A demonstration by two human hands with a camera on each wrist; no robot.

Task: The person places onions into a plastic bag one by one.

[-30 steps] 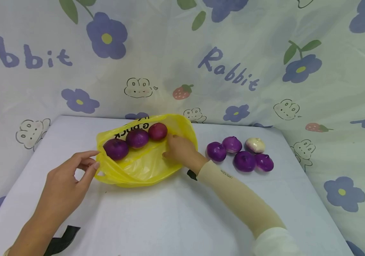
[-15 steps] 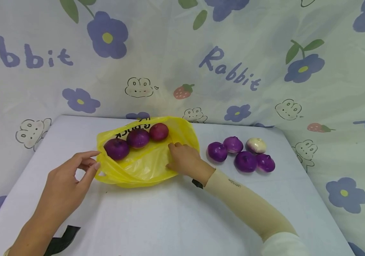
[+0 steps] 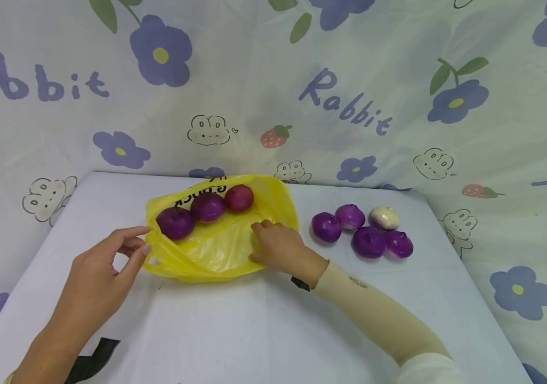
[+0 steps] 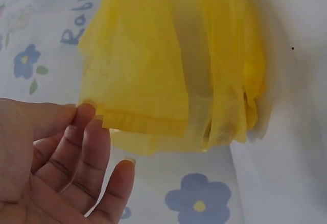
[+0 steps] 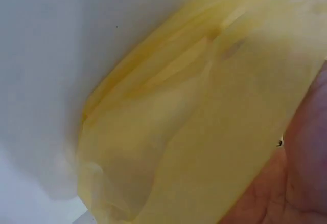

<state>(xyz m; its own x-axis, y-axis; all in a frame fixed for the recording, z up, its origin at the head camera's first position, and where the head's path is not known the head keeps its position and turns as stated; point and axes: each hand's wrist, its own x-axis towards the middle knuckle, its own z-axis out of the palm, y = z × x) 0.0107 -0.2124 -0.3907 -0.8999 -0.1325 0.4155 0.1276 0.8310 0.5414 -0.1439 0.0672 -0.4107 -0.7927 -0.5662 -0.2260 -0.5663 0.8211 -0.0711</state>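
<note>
A yellow plastic bag (image 3: 220, 258) lies on the table, its mouth spread wide. Three red onions (image 3: 208, 207) rest in a row inside it, against the back wall. At the bag's left edge, my left hand (image 3: 103, 272) pinches the film between thumb and fingertips; the left wrist view shows the bag (image 4: 143, 70) hanging beside those fingers. My right hand (image 3: 280, 246) reaches over the right rim with its fingers loosely bent inside the bag, apart from the onions. In the right wrist view, yellow film hides most of the right hand (image 5: 265, 188).
To the right of the bag sit several more onions (image 3: 368, 242), mostly purple. One of that group is a pale white onion (image 3: 385, 217). A white cloth covers the table (image 3: 235, 330), and a patterned curtain (image 3: 249, 90) hangs behind it.
My right hand has drawn back from beside the rightmost bagged onion toward the bag's near right rim. The left hand keeps its pinch, and the onions stay in place.
</note>
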